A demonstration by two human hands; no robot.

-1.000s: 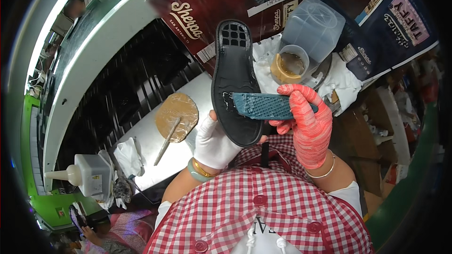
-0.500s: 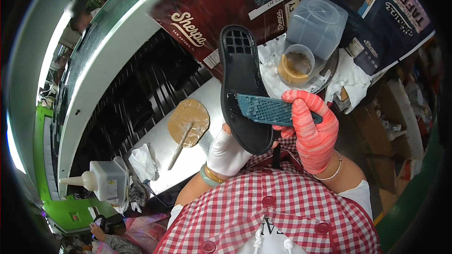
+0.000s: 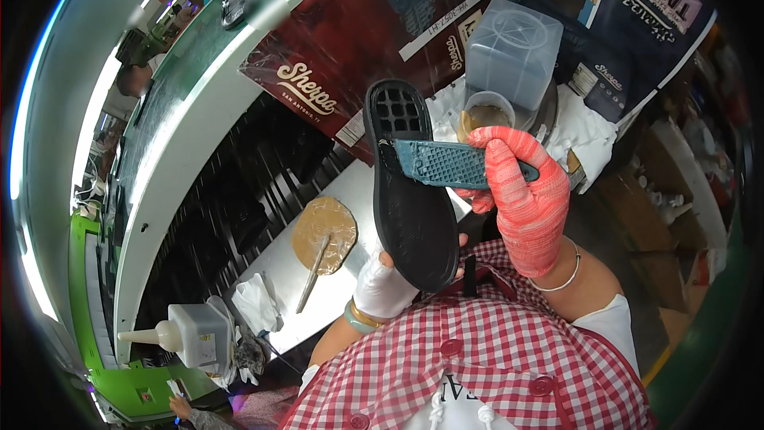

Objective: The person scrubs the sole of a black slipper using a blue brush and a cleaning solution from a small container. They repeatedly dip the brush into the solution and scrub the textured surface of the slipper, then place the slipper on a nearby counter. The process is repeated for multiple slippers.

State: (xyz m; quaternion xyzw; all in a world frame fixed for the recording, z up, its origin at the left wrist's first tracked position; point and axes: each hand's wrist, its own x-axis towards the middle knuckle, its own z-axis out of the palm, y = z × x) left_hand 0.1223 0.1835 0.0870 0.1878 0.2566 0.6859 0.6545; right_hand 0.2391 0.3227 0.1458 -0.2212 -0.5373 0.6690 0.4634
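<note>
My left hand [image 3: 383, 280], in a white fingertipless glove, grips a black shoe sole [image 3: 414, 215] by its near end. The sole stands lengthwise before me, its far end showing a grid of square hollows and its rim looking wet. My right hand [image 3: 528, 199], in a pink-red knitted glove, is closed round a flat teal strip with a diamond texture [image 3: 450, 165], used like a spreader. The strip's left end lies over the sole just below the grid, at a shiny wet spot. Whether it has bristles underneath is hidden.
Behind my right hand stand a small cup of brownish liquid [image 3: 487, 110] and a clear plastic container [image 3: 513, 44], with white cloth [image 3: 585, 131] beside them. On the metal table lies a round tan lid with a stick [image 3: 325, 235]. A squeeze bottle [image 3: 191, 336] stands left, near a dark slatted conveyor.
The teal strip has moved up the sole, from its middle to just below the grid. In the picture the sole sits lower, and the view has shifted a little.
</note>
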